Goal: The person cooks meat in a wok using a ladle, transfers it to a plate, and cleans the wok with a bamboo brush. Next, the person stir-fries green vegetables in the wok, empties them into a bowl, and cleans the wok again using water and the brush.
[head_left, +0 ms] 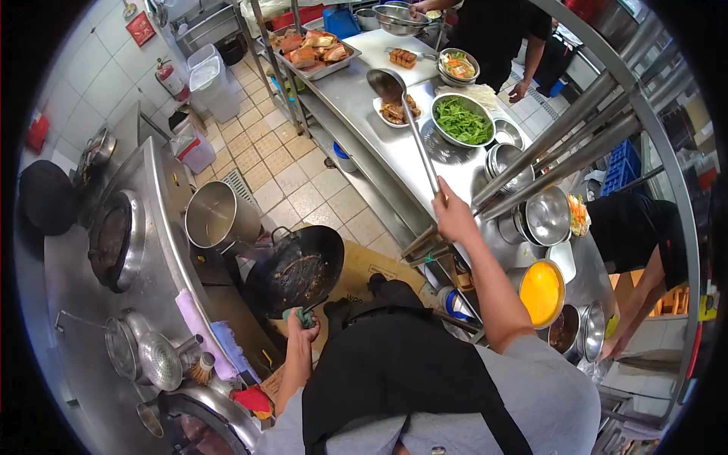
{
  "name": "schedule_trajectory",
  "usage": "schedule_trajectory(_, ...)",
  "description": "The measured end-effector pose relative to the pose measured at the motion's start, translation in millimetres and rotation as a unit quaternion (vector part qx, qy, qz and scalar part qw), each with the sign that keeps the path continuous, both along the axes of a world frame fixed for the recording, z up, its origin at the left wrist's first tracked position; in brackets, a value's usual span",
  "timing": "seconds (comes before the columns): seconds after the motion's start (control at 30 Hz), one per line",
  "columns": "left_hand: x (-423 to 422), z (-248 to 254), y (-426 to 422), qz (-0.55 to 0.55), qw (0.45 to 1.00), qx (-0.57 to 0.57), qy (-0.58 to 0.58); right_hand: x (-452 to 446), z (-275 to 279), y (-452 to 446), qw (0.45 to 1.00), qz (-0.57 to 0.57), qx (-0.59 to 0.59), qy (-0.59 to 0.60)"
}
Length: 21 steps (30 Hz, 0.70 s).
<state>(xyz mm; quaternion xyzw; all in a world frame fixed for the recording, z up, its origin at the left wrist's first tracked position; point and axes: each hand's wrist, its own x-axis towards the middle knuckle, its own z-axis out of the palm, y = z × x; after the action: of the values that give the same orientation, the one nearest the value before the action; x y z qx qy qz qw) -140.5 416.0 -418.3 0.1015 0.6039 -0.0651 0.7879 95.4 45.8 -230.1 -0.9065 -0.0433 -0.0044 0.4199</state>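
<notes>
My right hand [453, 214] is closed around the handle of a long metal ladle [425, 158]. The ladle's bowl is over the edge of a white dish of browned food pieces [396, 112] on the steel counter. Low in front of me, my left hand [302, 327] is closed on a green cloth [303, 315] at the near rim of a black wok [299, 265]. Brown residue clings to the wok's inside, and its far loop handle points away from me. What supports the wok from below is hidden.
A steel pot [221, 216] stands beside the stove counter [163, 250]. The right counter holds a colander of green leaves [461, 120], a bowl of yellow liquid [541, 294] and a tray of raw-looking pieces [315, 53]. Other people's arms [644, 303] reach in at the right and back.
</notes>
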Motion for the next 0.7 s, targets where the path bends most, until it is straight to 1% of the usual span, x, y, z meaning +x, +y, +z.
schedule_trajectory(0.03, 0.1, -1.3, -1.4, -0.001, 1.000, -0.003, -0.002, 7.9, 39.9, 1.2, 0.985, -0.035, 0.062, 0.157)
schedule_trajectory(0.07, 1.2, -1.4, -1.7, -0.005, 1.000, 0.000, 0.003, 13.4, 48.3, 0.7, 0.984, -0.041, 0.071, 0.159)
schedule_trajectory(0.17, 2.9, 4.3, -3.2, -0.008, 1.000, 0.002, 0.004, 23.2, 34.2, -4.1, 0.985, -0.076, 0.073, 0.139)
schedule_trajectory(0.27, 4.0, 1.4, -8.1, 0.001, 1.000, -0.002, 0.008, 22.2, 45.1, -11.4, 0.981, -0.090, 0.105, 0.136)
schedule_trajectory(0.33, 7.3, 4.1, -8.6, 0.009, 1.000, -0.002, 0.010, 19.5, 52.4, -14.9, 0.989, -0.081, 0.063, 0.105)
schedule_trajectory(0.37, 6.5, 7.9, -9.0, 0.004, 1.000, -0.007, 0.010, 26.7, 23.8, -29.7, 0.998, -0.056, 0.027, 0.029)
schedule_trajectory(0.4, 5.2, 14.0, -10.7, 0.001, 1.000, -0.013, 0.010, 16.5, 44.6, -23.3, 0.992, -0.068, 0.060, 0.085)
schedule_trajectory(0.47, 3.1, 36.3, -18.8, 0.016, 1.000, 0.005, 0.002, 4.1, 55.8, -19.9, 0.964, -0.079, 0.200, 0.158)
schedule_trajectory(0.5, 2.3, 48.6, -22.3, 0.022, 0.999, 0.024, -0.006, 4.1, 45.5, -22.3, 0.965, -0.069, 0.197, 0.160)
schedule_trajectory(0.53, 0.1, 57.8, -23.7, 0.033, 0.999, 0.022, -0.004, 6.5, 30.9, -26.3, 0.955, -0.080, 0.237, 0.161)
schedule_trajectory(0.57, -5.2, 66.6, -25.2, 0.055, 0.998, 0.007, -0.028, 7.6, 17.2, -30.8, 0.943, -0.090, 0.274, 0.164)
schedule_trajectory(0.6, -11.0, 77.0, -28.2, 0.079, 0.996, -0.007, -0.052, 8.3, 16.4, -28.7, 0.956, -0.085, 0.223, 0.171)
schedule_trajectory(0.63, -16.6, 92.4, -31.4, 0.091, 0.992, -0.043, -0.079, 10.5, 13.9, -28.8, 0.940, -0.085, 0.276, 0.180)
schedule_trajectory(0.67, -22.7, 106.9, -34.5, 0.103, 0.991, -0.043, -0.073, 10.9, 10.5, -31.3, 0.920, -0.090, 0.329, 0.192)
schedule_trajectory(0.7, -27.8, 121.3, -37.9, 0.138, 0.979, -0.081, -0.129, 16.9, 8.9, -31.2, 0.909, -0.094, 0.352, 0.200)
